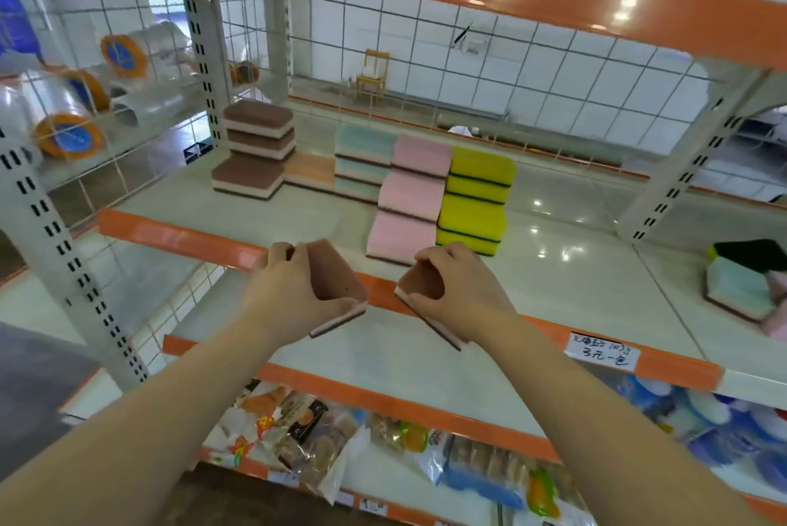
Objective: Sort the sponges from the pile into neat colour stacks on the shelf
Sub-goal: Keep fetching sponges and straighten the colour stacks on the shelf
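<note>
Brown on top and pale pink beneath, two sponges sit in my hands in front of the orange shelf edge (pixel 179 236): my left hand (pixel 286 291) has thumb and fingers curled round one brown sponge (pixel 336 278), and my right hand (pixel 458 291) grips the other brown sponge (pixel 426 285) the same way, both tilted with the brown face toward me. On the shelf (pixel 553 270) behind them I see the sorted rows: a brown stack (pixel 255 146) at the left, a single orange sponge (pixel 308 170) just beside it, then a blue stack (pixel 364 161), a pink stack (pixel 411 195) and a yellow stack (pixel 477 197), each touching its neighbour. Far right on the same shelf lies the unsorted pile (pixel 743 282), well apart from the stacks. A handwritten price label (pixel 601 351) is fixed to the shelf edge near my right wrist, and packaged goods (pixel 298 432) fill the shelf below.
</note>
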Motion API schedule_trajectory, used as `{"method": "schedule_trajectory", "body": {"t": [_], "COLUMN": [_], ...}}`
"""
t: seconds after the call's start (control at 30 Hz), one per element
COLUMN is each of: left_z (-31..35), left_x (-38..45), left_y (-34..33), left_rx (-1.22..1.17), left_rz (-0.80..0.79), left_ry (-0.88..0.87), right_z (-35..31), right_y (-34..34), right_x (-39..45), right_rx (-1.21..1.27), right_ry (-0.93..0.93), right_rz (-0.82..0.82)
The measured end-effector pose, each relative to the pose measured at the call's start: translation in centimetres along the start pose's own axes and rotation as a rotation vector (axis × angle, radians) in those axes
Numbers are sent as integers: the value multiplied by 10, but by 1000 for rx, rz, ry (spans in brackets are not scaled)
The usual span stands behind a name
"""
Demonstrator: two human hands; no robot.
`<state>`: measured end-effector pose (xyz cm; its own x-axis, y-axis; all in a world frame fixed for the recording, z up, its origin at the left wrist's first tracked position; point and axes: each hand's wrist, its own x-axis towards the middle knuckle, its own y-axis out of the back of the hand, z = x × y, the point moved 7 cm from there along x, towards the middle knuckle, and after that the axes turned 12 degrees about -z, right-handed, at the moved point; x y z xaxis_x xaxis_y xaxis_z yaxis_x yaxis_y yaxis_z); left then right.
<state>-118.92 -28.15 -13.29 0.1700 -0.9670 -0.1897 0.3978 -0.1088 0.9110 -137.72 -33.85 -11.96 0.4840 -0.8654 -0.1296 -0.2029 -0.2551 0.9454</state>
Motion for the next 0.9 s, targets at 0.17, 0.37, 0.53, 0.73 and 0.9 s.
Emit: {"method": "schedule_trajectory", "body": {"t": [0.17, 0.37, 0.53, 0.73, 0.9], "left_z": [-37, -75, -100, -118, -132], "left_x": [10, 29, 53, 78, 98], "left_y": [10, 30, 52, 68, 70], "left_rx": [-12, -46, -26, -37, -67], "left_rz": [5, 71, 66, 103, 115], "left_ry": [47, 126, 226, 263, 312], "right_z": [-28, -56, -76, -91, -97], "right_y": [-7, -3, 7, 13, 7], "right_x": [26, 67, 111, 156, 190], "right_rx": [-14, 12, 36, 16, 46], "right_ry": [56, 134, 199, 260, 304], "right_rz": [-12, 3, 2, -28, -59]}}
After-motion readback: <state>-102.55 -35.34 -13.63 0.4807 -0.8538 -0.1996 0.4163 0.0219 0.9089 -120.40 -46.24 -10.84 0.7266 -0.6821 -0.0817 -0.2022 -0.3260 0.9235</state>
